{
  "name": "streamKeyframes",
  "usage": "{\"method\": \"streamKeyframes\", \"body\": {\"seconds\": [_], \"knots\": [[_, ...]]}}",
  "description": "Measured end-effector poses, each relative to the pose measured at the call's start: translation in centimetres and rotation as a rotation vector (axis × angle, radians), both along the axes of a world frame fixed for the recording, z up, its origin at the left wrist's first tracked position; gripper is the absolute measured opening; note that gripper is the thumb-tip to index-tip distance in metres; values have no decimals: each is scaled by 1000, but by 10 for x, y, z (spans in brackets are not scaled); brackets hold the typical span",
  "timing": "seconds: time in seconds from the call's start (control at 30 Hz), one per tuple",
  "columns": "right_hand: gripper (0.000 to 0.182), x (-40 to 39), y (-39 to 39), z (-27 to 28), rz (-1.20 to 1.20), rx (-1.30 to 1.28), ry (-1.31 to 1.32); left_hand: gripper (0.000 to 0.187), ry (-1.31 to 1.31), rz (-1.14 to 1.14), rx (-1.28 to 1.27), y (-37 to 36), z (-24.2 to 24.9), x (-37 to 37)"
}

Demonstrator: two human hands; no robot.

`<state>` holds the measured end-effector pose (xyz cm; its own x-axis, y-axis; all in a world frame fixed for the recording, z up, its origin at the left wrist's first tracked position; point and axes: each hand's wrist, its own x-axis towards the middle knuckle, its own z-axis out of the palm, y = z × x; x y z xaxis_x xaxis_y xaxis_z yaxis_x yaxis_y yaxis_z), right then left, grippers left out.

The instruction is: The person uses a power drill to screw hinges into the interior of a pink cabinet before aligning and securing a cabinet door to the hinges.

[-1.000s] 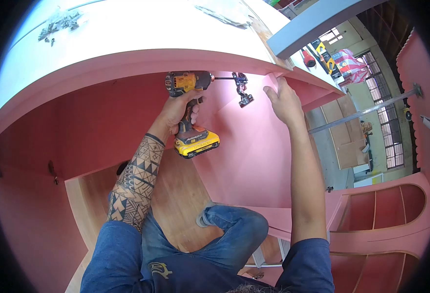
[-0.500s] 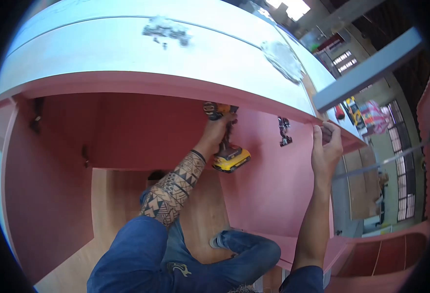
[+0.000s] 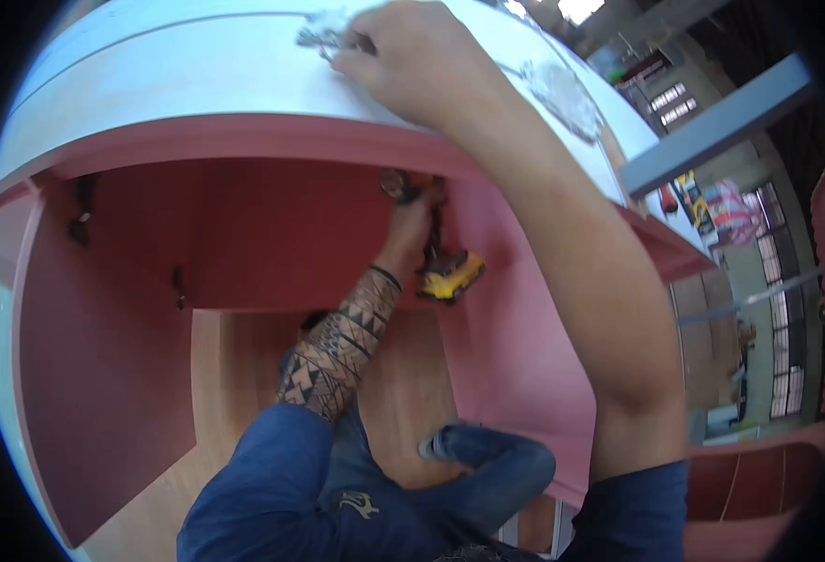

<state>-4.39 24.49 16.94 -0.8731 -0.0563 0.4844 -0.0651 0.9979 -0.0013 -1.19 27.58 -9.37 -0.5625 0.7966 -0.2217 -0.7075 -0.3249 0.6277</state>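
My left hand (image 3: pixel 414 217) is wrapped round the grip of a cordless drill (image 3: pixel 452 278) with a yellow battery, inside the pink cabinet (image 3: pixel 272 234), near its right side panel. Up on the white top panel (image 3: pixel 206 80), my right hand (image 3: pixel 401 58) reaches into a small pile of metal hardware (image 3: pixel 313 36). Its thumb and fingers are curled at the pile's edge, and what they pinch is too small to make out. My right forearm crosses in front of the right side panel and covers the hinge there.
A crumpled clear plastic bag (image 3: pixel 562 100) lies on the top panel. Dark hinges (image 3: pixel 82 214) are fixed at the cabinet's left side. A grey bar (image 3: pixel 712 126) juts over the right end. Beyond it lie a red-handled tool (image 3: pixel 668 198) and a striped bag (image 3: pixel 733 217).
My right hand has left the cabinet's right front edge and moved up and left to the hardware pile. My left hand still holds the drill in about the same place.
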Motion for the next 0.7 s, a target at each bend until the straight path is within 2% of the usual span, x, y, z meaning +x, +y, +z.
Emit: {"method": "streamKeyframes", "body": {"seconds": [0.07,0.23,0.33,0.4,0.47,0.5,0.57,0.63,0.7], "knots": [[19,0,-8,12,-54,-148,-158,17,-29,15,-23,-1,2,-3],[19,0,-4,15,-88,-141,-189,18,-51,51,-38,-4,4,-17],[18,5,-3,10,-86,-132,-126,21,-45,100,-41,-4,2,-21],[16,35,-16,23,-110,-309,25,25,-24,141,-47,-6,3,-22],[14,67,-1,9,51,-44,369,25,-55,48,9,-11,3,-25],[14,82,12,19,-78,-257,310,25,-60,48,5,-13,7,-24],[18,158,87,20,-192,478,270,24,-84,-6,39,-17,17,-20],[21,191,68,-1,-335,-497,705,25,-63,-59,28,-21,25,-18],[21,246,116,-40,-367,-903,806,28,-39,-121,15,-22,28,-16]]}}
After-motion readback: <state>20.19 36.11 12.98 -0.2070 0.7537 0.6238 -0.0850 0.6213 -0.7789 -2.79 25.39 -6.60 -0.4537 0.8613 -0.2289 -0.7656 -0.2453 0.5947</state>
